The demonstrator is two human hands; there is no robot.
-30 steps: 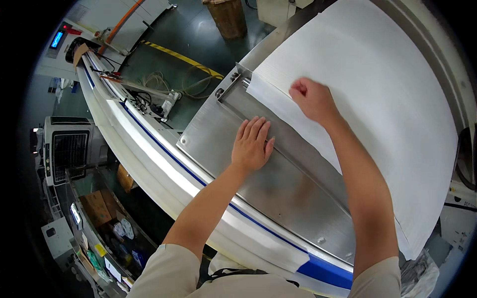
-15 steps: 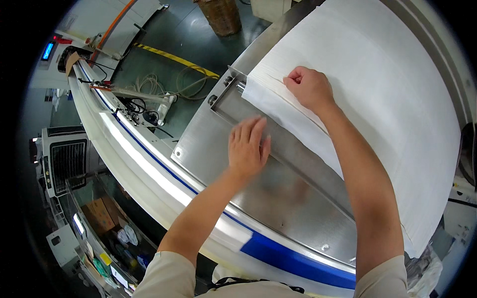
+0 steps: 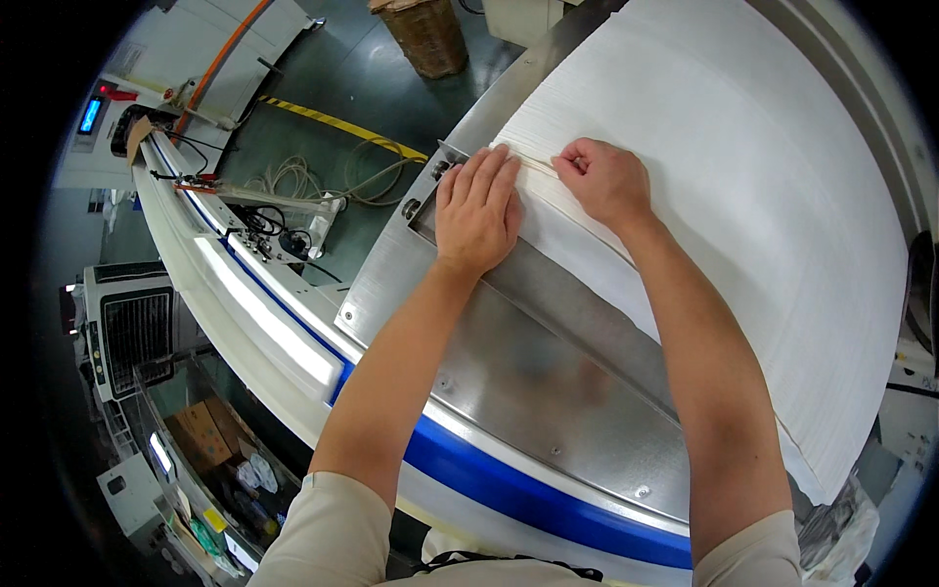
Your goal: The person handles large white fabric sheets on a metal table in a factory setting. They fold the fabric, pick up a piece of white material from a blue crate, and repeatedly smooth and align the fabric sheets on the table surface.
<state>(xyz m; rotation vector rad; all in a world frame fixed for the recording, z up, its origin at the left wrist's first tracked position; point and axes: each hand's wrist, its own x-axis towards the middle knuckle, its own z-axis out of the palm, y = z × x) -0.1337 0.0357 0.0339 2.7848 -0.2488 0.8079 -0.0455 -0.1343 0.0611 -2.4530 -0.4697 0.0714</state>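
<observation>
A thick stack of white sheets [image 3: 743,196] lies on a steel table [image 3: 528,362], its layered edge facing me. Lower sheets hang out from under that edge onto the metal. My left hand [image 3: 476,210] rests with its fingers stretched out over the stack's front left corner, next to a metal bracket [image 3: 423,217]; it holds nothing I can see. On top near the same edge, my right hand [image 3: 604,184] is closed, fingers curled in a pinch. What sits between those fingertips, if anything, is hidden.
A white rail with a blue strip [image 3: 489,484] runs along the table's near side. Cables and hoses [image 3: 289,181] lie on the floor at left. Beyond them stand a brown bin [image 3: 425,34] and a white machine [image 3: 210,59]. A cart holds a cardboard box [image 3: 201,430].
My left hand has moved up and forward from over the bare metal onto the stack's corner. The right hand stays curled at nearly the same spot. The view has shifted slightly.
</observation>
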